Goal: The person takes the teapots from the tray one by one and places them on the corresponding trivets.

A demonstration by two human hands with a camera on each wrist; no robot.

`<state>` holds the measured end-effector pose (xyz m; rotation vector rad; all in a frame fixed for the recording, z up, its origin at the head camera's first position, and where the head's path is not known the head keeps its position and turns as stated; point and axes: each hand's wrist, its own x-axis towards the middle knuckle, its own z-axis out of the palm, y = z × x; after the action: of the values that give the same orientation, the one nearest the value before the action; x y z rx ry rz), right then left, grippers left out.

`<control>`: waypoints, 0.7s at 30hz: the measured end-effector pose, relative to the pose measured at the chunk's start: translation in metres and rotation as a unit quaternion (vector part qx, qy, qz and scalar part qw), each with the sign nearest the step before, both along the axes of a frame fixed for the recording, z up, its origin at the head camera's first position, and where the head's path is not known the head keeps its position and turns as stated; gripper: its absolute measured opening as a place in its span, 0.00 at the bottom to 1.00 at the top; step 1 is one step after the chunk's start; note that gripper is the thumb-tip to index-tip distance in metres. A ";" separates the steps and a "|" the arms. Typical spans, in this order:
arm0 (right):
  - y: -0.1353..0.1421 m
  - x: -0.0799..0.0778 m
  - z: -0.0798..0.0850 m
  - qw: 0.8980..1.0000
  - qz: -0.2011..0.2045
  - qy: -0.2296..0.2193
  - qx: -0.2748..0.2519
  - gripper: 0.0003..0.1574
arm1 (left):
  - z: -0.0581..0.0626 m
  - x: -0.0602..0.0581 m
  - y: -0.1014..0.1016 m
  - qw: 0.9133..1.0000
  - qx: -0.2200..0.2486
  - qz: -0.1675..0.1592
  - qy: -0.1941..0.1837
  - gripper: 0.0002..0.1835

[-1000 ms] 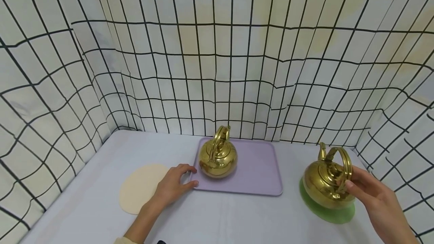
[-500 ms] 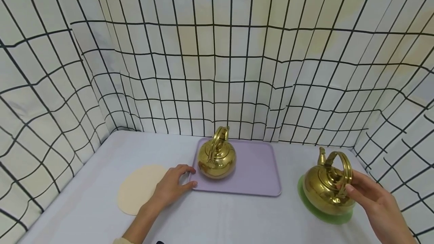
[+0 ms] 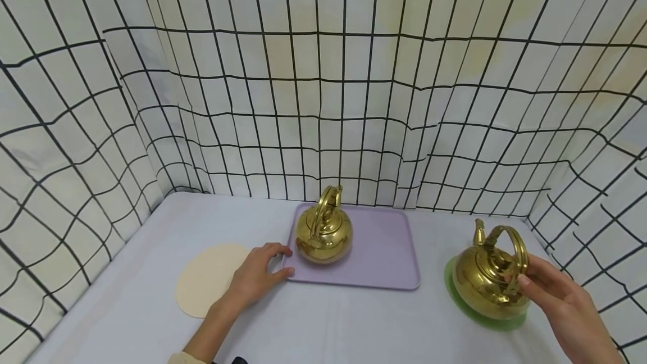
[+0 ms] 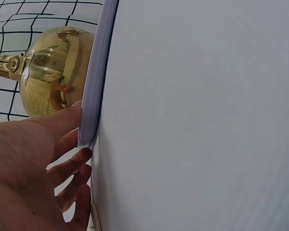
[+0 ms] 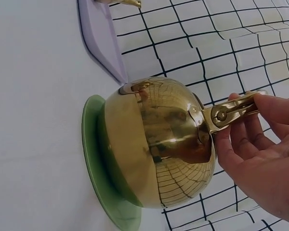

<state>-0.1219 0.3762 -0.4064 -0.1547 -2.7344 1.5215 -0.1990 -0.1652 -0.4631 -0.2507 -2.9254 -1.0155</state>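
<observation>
Legible text: none. In the head, left-wrist and right-wrist views, no lettering, label, brand, number or sign can be read on any surface.

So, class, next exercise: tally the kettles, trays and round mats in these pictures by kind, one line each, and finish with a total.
Kettles: 2 (left kettle, right kettle)
Trays: 1 (purple tray)
Round mats: 2 (beige mat, green mat)
Total: 5
</observation>
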 end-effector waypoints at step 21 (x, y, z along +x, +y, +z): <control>-0.001 0.003 0.003 0.997 0.013 0.071 0.009 0.24 | 0.002 0.002 0.001 1.000 -0.002 0.002 0.003 0.17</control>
<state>-0.1186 0.3755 -0.4032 -0.0096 -2.6480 1.4529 -0.1974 -0.1641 -0.4607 -0.2462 -2.9211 -1.0079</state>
